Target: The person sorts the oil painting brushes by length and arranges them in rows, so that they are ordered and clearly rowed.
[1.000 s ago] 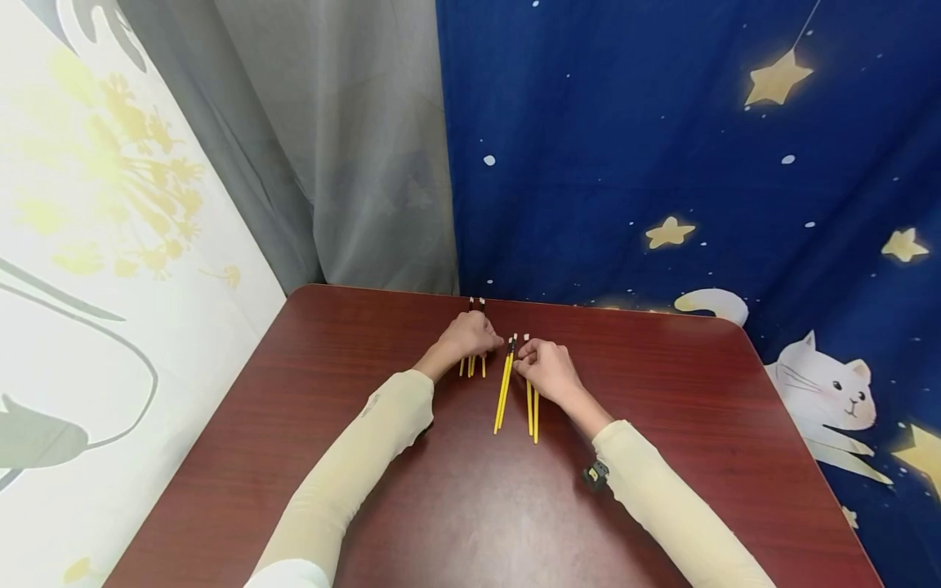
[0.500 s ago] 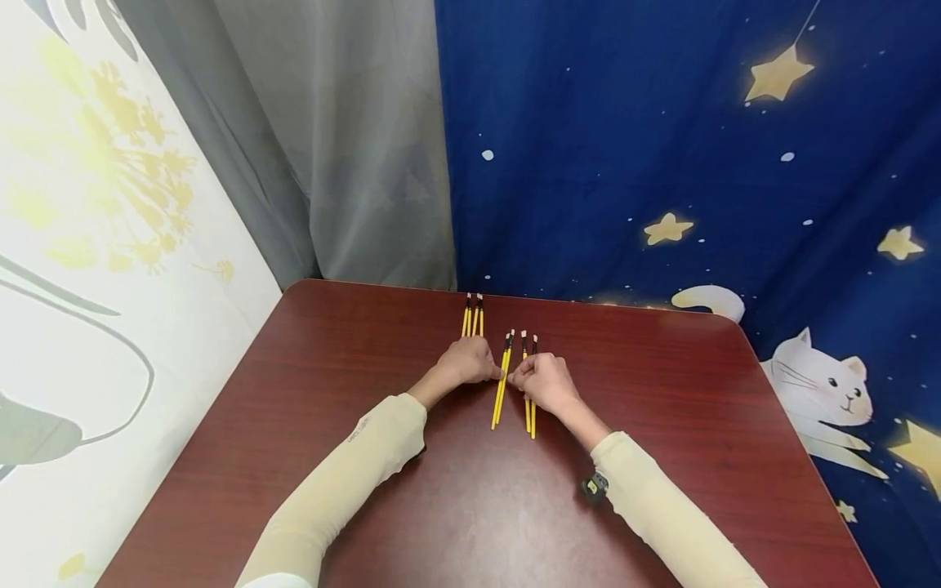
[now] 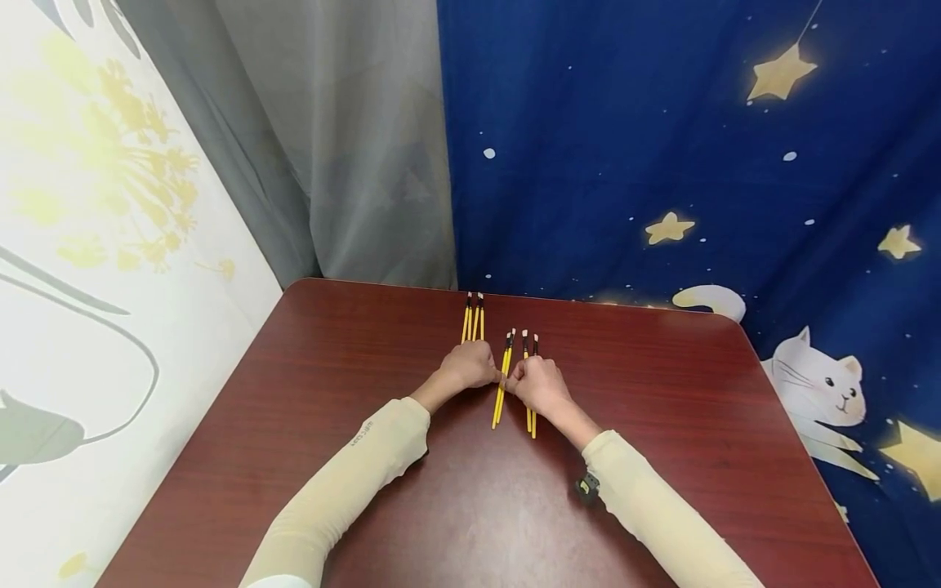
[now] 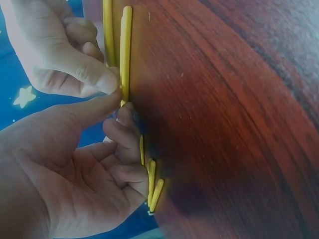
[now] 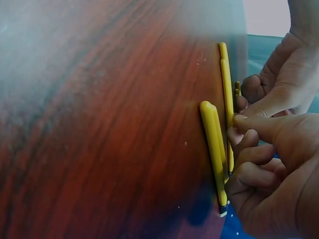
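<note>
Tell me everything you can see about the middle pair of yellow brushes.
The two slim brushes have smooth, painted-looking yellow handles with blunt ends, then black sections and pale tips. They lie close together, slightly staggered, on the reddish-brown table, tips toward its far edge. The left hand and right hand meet partway along and pinch the handles, hiding a short stretch.

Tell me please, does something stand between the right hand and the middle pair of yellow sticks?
Nothing visible does: the right hand reaches over the right pair to the middle pair; the left hand is on its other side.
</note>
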### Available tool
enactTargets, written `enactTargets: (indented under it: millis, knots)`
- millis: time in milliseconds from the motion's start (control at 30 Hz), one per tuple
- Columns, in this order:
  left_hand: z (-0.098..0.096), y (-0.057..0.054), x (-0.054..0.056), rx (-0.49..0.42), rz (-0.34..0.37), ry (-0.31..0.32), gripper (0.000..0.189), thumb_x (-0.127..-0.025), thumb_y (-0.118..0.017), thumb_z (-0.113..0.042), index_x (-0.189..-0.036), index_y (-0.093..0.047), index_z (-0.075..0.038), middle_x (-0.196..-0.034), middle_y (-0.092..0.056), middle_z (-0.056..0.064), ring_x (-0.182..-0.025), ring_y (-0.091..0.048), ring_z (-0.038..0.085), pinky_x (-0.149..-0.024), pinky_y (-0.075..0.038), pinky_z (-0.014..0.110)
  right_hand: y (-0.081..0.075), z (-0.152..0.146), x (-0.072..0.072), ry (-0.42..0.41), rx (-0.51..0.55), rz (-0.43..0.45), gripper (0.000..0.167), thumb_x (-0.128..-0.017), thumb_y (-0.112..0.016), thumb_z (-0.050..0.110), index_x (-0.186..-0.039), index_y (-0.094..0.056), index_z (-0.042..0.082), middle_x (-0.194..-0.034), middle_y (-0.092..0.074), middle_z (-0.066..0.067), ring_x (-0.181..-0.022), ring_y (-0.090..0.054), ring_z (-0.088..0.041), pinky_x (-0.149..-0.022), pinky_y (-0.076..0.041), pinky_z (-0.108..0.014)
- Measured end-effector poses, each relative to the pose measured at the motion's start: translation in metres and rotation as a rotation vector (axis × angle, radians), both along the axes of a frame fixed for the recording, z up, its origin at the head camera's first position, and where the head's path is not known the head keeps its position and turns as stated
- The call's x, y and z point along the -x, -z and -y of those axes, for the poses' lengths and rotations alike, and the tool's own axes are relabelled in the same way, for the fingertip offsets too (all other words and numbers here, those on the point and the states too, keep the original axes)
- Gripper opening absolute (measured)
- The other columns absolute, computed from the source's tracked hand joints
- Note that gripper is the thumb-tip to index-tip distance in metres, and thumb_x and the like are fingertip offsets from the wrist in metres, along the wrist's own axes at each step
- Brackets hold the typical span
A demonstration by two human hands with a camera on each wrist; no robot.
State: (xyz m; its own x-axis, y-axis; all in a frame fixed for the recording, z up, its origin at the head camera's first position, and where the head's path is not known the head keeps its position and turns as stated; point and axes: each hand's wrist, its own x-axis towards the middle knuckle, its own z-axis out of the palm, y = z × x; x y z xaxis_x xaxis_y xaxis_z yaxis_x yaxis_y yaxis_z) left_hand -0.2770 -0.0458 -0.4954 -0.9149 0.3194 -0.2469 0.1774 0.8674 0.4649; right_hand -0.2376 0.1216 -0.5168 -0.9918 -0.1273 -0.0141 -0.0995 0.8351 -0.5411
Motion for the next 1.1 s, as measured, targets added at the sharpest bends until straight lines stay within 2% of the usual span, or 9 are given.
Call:
enactTargets:
  millis: [300, 367, 467, 533, 600, 700, 767, 933, 1100]
  knots:
    - [-0.001, -0.001, -0.001, 0.012, -0.019, -0.006, 0.040, -0.093, -0.078, -0.028, -0.060, -0.059, -0.017, -0.059, -0.052, -0.004, -0.061, -0.052, 0.017, -0.054, -0.040, 0.031, 0.000, 0.001, -0.002, 0.006, -0.021, 0.028, 0.031, -0.089, -0.082, 0.033, -0.064, -0.072, 0.019, -0.060, -0.066, 0.006, -0.060, -0.061, -0.016, -0.062, -0.049, -0.032]
    - [-0.001, -0.002, 0.000, 0.011, -0.012, 0.000, 0.041, -0.091, -0.078, -0.026, -0.058, -0.056, -0.018, -0.057, -0.050, -0.004, -0.059, -0.051, 0.017, -0.053, -0.039, 0.031, 0.011, -0.003, 0.006, -0.007, -0.048, 0.033, 0.033, -0.088, -0.081, 0.034, -0.059, -0.069, 0.022, -0.057, -0.064, 0.008, -0.058, -0.060, -0.015, -0.061, -0.049, -0.034]
    - [0.002, 0.031, 0.019, 0.009, -0.049, 0.023, 0.040, -0.087, -0.075, -0.029, -0.056, -0.052, -0.022, -0.055, -0.045, -0.007, -0.057, -0.048, 0.016, -0.051, -0.037, 0.032, 0.010, -0.006, 0.006, -0.023, -0.052, 0.029, 0.035, -0.086, -0.078, 0.030, -0.055, -0.065, 0.021, -0.053, -0.060, 0.007, -0.055, -0.058, -0.016, -0.057, -0.046, -0.033]
    - [0.001, 0.042, 0.025, 0.036, -0.053, 0.021, 0.039, -0.087, -0.075, -0.031, -0.057, -0.052, -0.021, -0.055, -0.046, -0.006, -0.058, -0.049, 0.017, -0.052, -0.039, 0.033, 0.010, -0.006, 0.004, -0.026, -0.055, 0.026, 0.037, -0.085, -0.076, 0.030, -0.053, -0.061, 0.021, -0.051, -0.057, 0.007, -0.054, -0.057, -0.017, -0.054, -0.043, -0.032]
    - [0.000, 0.063, 0.038, 0.062, -0.059, 0.017, 0.038, -0.086, -0.076, -0.039, -0.059, -0.056, -0.022, -0.057, -0.051, -0.006, -0.060, -0.053, 0.017, -0.052, -0.043, 0.034, -0.002, -0.002, -0.005, -0.012, -0.053, 0.025, 0.038, -0.087, -0.076, 0.029, -0.054, -0.060, 0.020, -0.053, -0.058, 0.004, -0.056, -0.058, -0.019, -0.055, -0.043, -0.032]
    - [-0.007, 0.064, 0.041, 0.114, -0.044, 0.001, 0.038, -0.084, -0.080, -0.045, -0.061, -0.061, -0.021, -0.060, -0.059, -0.004, -0.062, -0.059, 0.019, -0.053, -0.049, 0.038, 0.003, -0.003, -0.005, -0.009, -0.076, 0.018, 0.039, -0.088, -0.073, 0.032, -0.053, -0.058, 0.021, -0.057, -0.058, 0.002, -0.060, -0.058, -0.022, -0.056, -0.046, -0.037]
    - [-0.009, 0.078, 0.049, 0.119, -0.059, 0.005, 0.037, -0.081, -0.081, -0.048, -0.060, -0.062, -0.023, -0.060, -0.060, -0.005, -0.061, -0.059, 0.019, -0.052, -0.049, 0.039, 0.003, -0.003, -0.005, -0.005, -0.080, 0.020, 0.038, -0.088, -0.073, 0.032, -0.054, -0.059, 0.021, -0.059, -0.060, 0.000, -0.061, -0.059, -0.023, -0.057, -0.048, -0.040]
    - [-0.014, 0.065, 0.039, 0.156, -0.090, 0.019, 0.030, -0.083, -0.079, -0.039, -0.067, -0.062, -0.020, -0.065, -0.061, -0.001, -0.064, -0.059, 0.022, -0.056, -0.051, 0.042, 0.001, -0.002, -0.005, 0.006, -0.090, 0.043, 0.036, -0.085, -0.073, 0.027, -0.053, -0.058, 0.020, -0.058, -0.060, -0.001, -0.061, -0.059, -0.025, -0.054, -0.048, -0.042]
    - [-0.019, 0.023, 0.012, 0.184, -0.073, 0.016, 0.025, -0.087, -0.074, -0.032, -0.070, -0.063, -0.017, -0.070, -0.063, 0.004, -0.066, -0.059, 0.024, -0.058, -0.052, 0.042, -0.008, 0.002, -0.008, 0.024, -0.127, 0.093, 0.033, -0.081, -0.074, 0.024, -0.055, -0.056, 0.017, -0.062, -0.062, -0.005, -0.062, -0.060, -0.027, -0.053, -0.047, -0.041]
